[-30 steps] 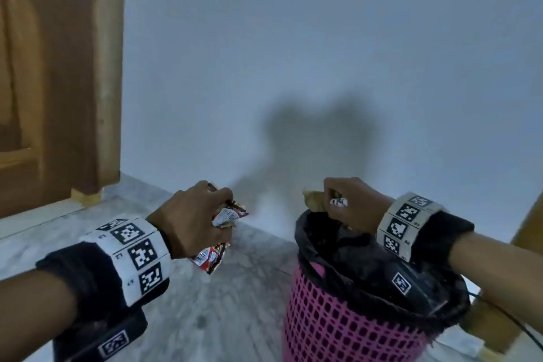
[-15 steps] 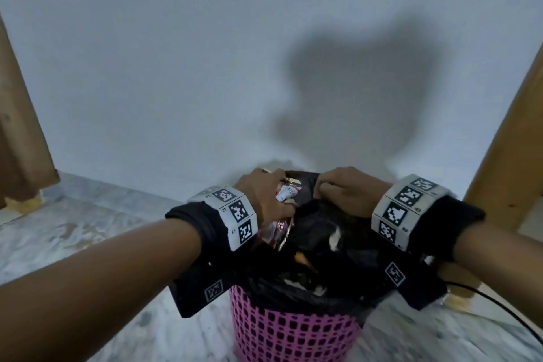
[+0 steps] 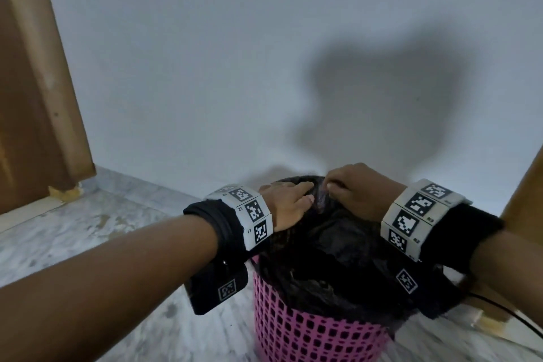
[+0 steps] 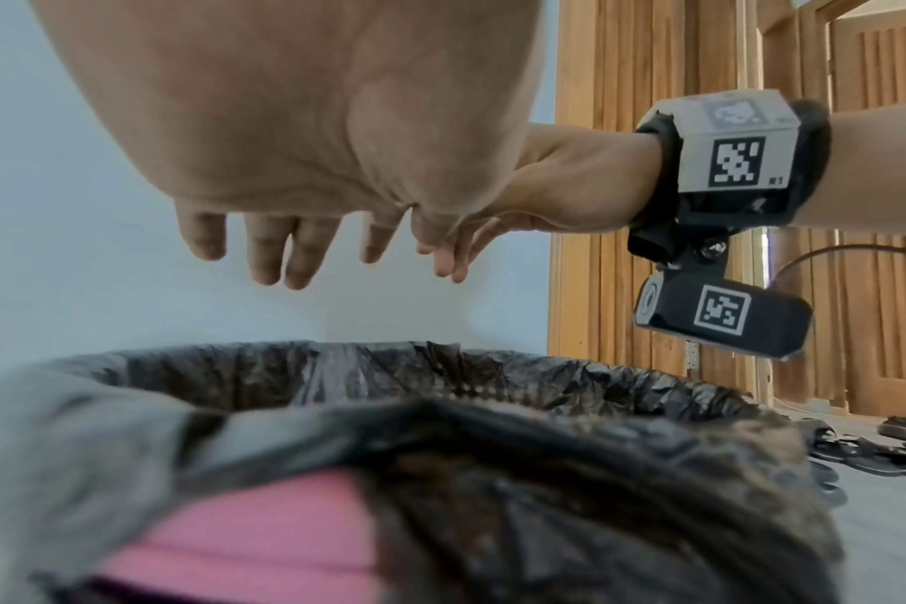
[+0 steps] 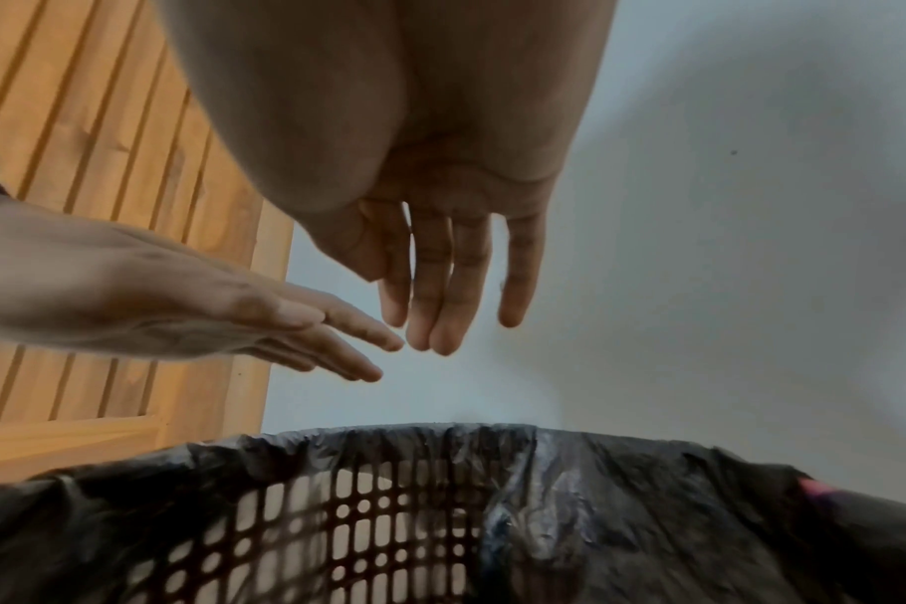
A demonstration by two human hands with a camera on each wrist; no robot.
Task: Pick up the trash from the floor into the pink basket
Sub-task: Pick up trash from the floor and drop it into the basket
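Pink basket (image 3: 311,335) on marble floor (image 3: 73,232), just in front of white wall (image 3: 264,53); mesh sides, black liner bag (image 3: 329,247) folded over rim. Same basket seen as a pink strip under the liner in left wrist view (image 4: 265,543), as mesh showing through the liner in right wrist view (image 5: 337,539).

Left hand (image 3: 289,204) above far side of basket rim, palm down, fingers straight and spread slightly, nothing held. Left wrist view confirms: left hand (image 4: 285,143) released, fingertips (image 4: 265,269) pointing down over the liner bag (image 4: 440,380), clear gap between them and the bag.

Right hand (image 3: 357,189) just beside left hand, also above far rim. Head view looks like fingers bent near the liner edge, contact there unclear. Right wrist view shows right hand (image 5: 425,196) with fingers extended and relaxed, holding nothing, apart from liner bag (image 5: 544,490) below. Left hand (image 5: 192,310) enters there from the side, flat, fingertips nearly meeting the right fingers.

Marker bands on both wrists: left (image 3: 249,217), right (image 3: 417,214); black camera units hanging beneath.

No trash visible in either hand; basket contents too dark to tell. Wooden door frame (image 3: 44,82) left of basket, well apart.
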